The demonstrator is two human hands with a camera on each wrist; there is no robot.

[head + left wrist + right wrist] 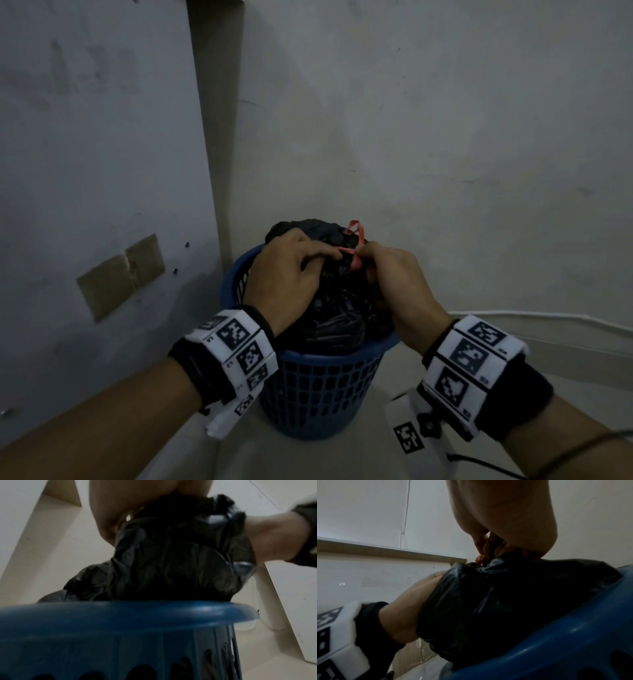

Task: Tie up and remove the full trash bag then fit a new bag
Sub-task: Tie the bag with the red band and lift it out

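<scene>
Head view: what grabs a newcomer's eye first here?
The red drawstring, the one bright colour, stretched between both hands atop the black trash bag: the left hand pinches one end, the right hand the other. Next, the blue lattice bin the bulging bag sits in, standing in a wall corner, and the black-and-white marker bands on both wrists.

to your left stands a pale board panel (96,144) with two brown tape patches (121,275) and small screws (186,244). ahead is a scuffed grey wall (428,120); a white cable (548,313) runs along its base at your right.
</scene>
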